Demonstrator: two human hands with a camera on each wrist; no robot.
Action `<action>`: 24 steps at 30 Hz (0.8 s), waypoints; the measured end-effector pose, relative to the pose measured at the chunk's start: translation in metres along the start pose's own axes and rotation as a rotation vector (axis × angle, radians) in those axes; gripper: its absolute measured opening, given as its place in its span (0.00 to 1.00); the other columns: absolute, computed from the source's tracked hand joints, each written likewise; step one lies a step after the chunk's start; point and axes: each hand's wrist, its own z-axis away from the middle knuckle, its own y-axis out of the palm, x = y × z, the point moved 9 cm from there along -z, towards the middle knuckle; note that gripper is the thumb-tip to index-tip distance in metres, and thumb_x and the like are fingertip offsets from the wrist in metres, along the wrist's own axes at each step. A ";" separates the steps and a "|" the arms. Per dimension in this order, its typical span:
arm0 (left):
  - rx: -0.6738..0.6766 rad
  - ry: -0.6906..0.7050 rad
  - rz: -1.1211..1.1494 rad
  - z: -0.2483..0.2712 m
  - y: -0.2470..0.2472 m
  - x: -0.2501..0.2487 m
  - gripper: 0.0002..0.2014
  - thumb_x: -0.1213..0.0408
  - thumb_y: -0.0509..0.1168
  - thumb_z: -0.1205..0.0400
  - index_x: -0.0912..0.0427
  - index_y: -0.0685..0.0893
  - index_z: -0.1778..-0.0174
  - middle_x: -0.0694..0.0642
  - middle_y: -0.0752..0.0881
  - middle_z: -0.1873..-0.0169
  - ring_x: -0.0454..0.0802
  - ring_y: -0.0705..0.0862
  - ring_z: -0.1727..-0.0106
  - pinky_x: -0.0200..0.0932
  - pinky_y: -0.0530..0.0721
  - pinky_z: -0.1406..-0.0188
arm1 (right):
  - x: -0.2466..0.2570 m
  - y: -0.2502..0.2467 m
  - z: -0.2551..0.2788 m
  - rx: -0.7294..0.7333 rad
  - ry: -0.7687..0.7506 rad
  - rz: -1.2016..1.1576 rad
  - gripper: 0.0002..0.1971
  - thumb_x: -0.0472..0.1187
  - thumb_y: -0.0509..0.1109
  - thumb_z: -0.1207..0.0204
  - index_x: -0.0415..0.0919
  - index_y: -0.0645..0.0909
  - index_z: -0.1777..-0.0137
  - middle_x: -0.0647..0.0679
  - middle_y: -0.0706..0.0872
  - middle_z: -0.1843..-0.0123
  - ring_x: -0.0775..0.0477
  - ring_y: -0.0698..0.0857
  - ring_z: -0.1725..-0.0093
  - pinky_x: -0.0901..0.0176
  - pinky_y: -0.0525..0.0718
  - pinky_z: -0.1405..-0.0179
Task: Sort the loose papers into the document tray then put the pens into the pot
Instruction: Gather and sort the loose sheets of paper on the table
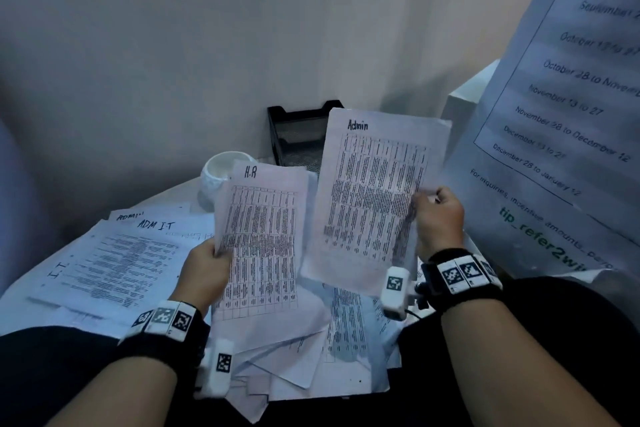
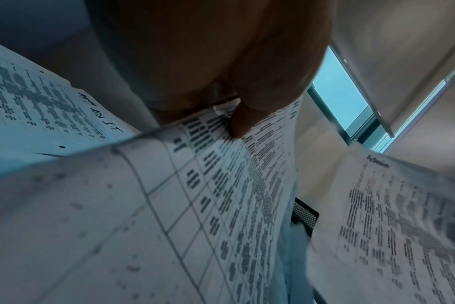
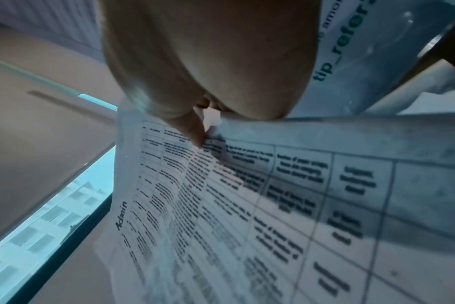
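Observation:
My left hand [image 1: 207,270] pinches the left edge of a printed sheet headed "H.R" [image 1: 263,236], raised above the desk; the thumb [image 2: 240,121] presses its face. My right hand [image 1: 438,218] pinches the right edge of a sheet headed "Admin" [image 1: 374,194], also raised, with the thumb [image 3: 195,131] on the print. Behind the sheets stands a black mesh document tray [image 1: 294,135] against the wall. A white pot [image 1: 221,177] sits left of the tray. Loose papers [image 1: 114,260] marked "ADM I.T" and "I.T" lie at left; more [image 1: 311,357] lie below the held sheets. No pens show.
A large printed notice [image 1: 568,107] with dates hangs close at the right, next to my right hand. A white box [image 1: 460,104] stands behind it. The wall runs close behind the tray and pot. My dark lap fills the bottom of the head view.

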 end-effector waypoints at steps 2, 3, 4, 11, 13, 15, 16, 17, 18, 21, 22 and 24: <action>0.012 0.026 -0.009 0.001 0.000 -0.004 0.08 0.64 0.63 0.12 0.60 0.85 0.54 0.63 0.84 0.66 0.57 0.77 0.66 0.48 0.74 0.63 | -0.014 0.006 0.002 0.026 0.059 -0.001 0.06 0.30 0.69 0.17 0.40 0.84 0.53 0.46 0.85 0.59 0.49 0.82 0.61 0.63 0.83 0.66; 0.017 0.035 -0.005 0.001 -0.001 -0.006 0.08 0.64 0.63 0.12 0.59 0.85 0.55 0.63 0.84 0.66 0.57 0.78 0.65 0.49 0.74 0.63 | -0.019 0.008 0.003 0.040 0.071 0.004 0.04 0.31 0.70 0.17 0.38 0.84 0.53 0.45 0.86 0.58 0.48 0.82 0.59 0.59 0.84 0.63; 0.022 0.043 0.009 0.001 -0.001 -0.007 0.08 0.65 0.63 0.12 0.58 0.85 0.55 0.62 0.84 0.66 0.57 0.78 0.65 0.49 0.75 0.62 | -0.025 0.011 0.003 0.045 0.076 0.008 0.04 0.32 0.70 0.18 0.38 0.85 0.54 0.45 0.87 0.58 0.47 0.83 0.59 0.55 0.84 0.60; 0.179 0.016 0.260 0.013 0.022 -0.021 0.12 0.68 0.61 0.10 0.55 0.91 0.46 0.55 0.94 0.48 0.58 0.91 0.42 0.60 0.86 0.36 | -0.069 0.060 0.044 0.282 0.250 0.080 0.06 0.32 0.66 0.21 0.38 0.85 0.49 0.35 0.92 0.49 0.34 0.91 0.51 0.40 0.91 0.49; 0.204 -0.014 0.322 0.017 0.030 -0.021 0.15 0.56 0.59 0.08 0.54 0.91 0.40 0.51 0.94 0.44 0.55 0.90 0.38 0.64 0.83 0.29 | -0.085 0.076 0.061 0.345 0.297 0.078 0.08 0.34 0.67 0.22 0.35 0.82 0.45 0.31 0.90 0.43 0.26 0.89 0.42 0.31 0.89 0.38; 0.273 -0.020 0.347 0.024 0.042 -0.024 0.20 0.46 0.55 0.07 0.51 0.89 0.35 0.47 0.93 0.42 0.48 0.89 0.38 0.59 0.81 0.28 | -0.093 0.084 0.075 0.363 0.335 0.069 0.07 0.35 0.68 0.19 0.37 0.82 0.43 0.35 0.89 0.41 0.31 0.88 0.40 0.33 0.87 0.33; 0.311 0.000 0.312 0.028 0.048 -0.026 0.18 0.46 0.55 0.07 0.49 0.87 0.35 0.44 0.92 0.44 0.44 0.89 0.41 0.57 0.81 0.29 | -0.097 0.085 0.078 0.357 0.349 0.072 0.06 0.34 0.68 0.17 0.39 0.82 0.43 0.38 0.88 0.41 0.37 0.88 0.41 0.38 0.86 0.33; 0.328 0.035 0.230 0.030 0.052 -0.028 0.13 0.50 0.58 0.08 0.46 0.86 0.37 0.42 0.92 0.47 0.42 0.90 0.44 0.56 0.82 0.31 | -0.102 0.086 0.079 0.352 0.357 0.079 0.05 0.34 0.68 0.16 0.39 0.82 0.43 0.40 0.87 0.41 0.40 0.87 0.41 0.42 0.86 0.34; 0.319 0.063 0.150 0.030 0.053 -0.028 0.07 0.54 0.62 0.09 0.46 0.85 0.40 0.43 0.92 0.51 0.43 0.91 0.48 0.57 0.85 0.34 | -0.106 0.086 0.079 0.352 0.363 0.082 0.04 0.34 0.69 0.16 0.39 0.82 0.44 0.41 0.87 0.42 0.42 0.87 0.43 0.44 0.87 0.37; 0.246 0.090 -0.036 0.022 0.049 -0.016 0.05 0.65 0.66 0.11 0.56 0.86 0.43 0.52 0.91 0.55 0.56 0.90 0.51 0.55 0.87 0.45 | -0.119 0.077 0.068 0.313 0.384 0.070 0.06 0.32 0.74 0.20 0.42 0.81 0.48 0.40 0.88 0.45 0.43 0.88 0.53 0.46 0.89 0.52; 0.211 0.085 -0.064 0.019 0.046 -0.013 0.05 0.67 0.65 0.11 0.60 0.85 0.44 0.54 0.89 0.59 0.57 0.88 0.55 0.51 0.85 0.52 | -0.125 0.068 0.062 0.259 0.404 0.056 0.07 0.32 0.74 0.21 0.41 0.81 0.48 0.39 0.87 0.47 0.43 0.87 0.55 0.48 0.90 0.56; 0.158 0.078 -0.103 0.017 0.038 -0.013 0.05 0.68 0.64 0.11 0.65 0.84 0.47 0.55 0.84 0.65 0.53 0.81 0.63 0.45 0.76 0.62 | -0.137 0.037 0.045 0.095 0.434 0.110 0.09 0.33 0.74 0.23 0.40 0.84 0.44 0.40 0.88 0.47 0.42 0.88 0.55 0.46 0.91 0.53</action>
